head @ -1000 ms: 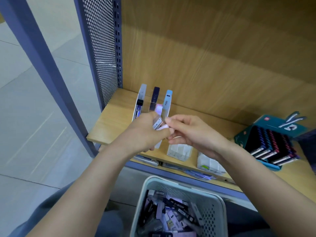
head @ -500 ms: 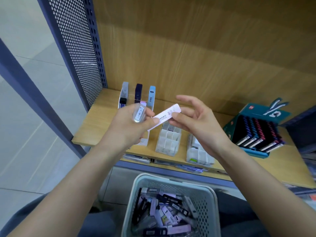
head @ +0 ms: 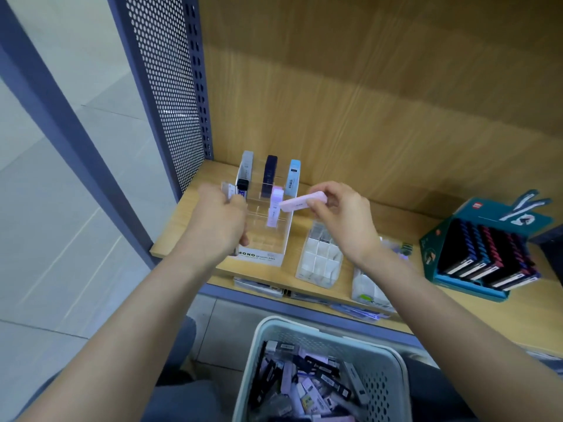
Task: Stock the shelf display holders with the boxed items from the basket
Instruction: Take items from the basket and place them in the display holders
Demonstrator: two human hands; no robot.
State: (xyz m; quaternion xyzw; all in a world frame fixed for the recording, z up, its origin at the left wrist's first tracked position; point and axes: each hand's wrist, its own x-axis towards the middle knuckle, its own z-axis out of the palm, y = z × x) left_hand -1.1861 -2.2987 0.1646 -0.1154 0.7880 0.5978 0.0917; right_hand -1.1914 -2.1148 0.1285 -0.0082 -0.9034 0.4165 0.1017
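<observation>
We are holding a pink box (head: 301, 202) crosswise in our right hand (head: 341, 220), grip clamped on its right end, its long axis running left and slightly down, free end pointing at the clear holder (head: 262, 239). The open slots are lying just left of and below that grip. Our left hand (head: 219, 226) is clutching more boxes (head: 228, 188) beside the holder, above the basket (head: 393, 363).

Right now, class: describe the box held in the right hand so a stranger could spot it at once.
Start at the wooden shelf and find the clear display holder near its left end. Just above that holder, the right hand pinches a slim pink box. Unlike the boxes standing upright in the holder, it lies nearly level.
</observation>
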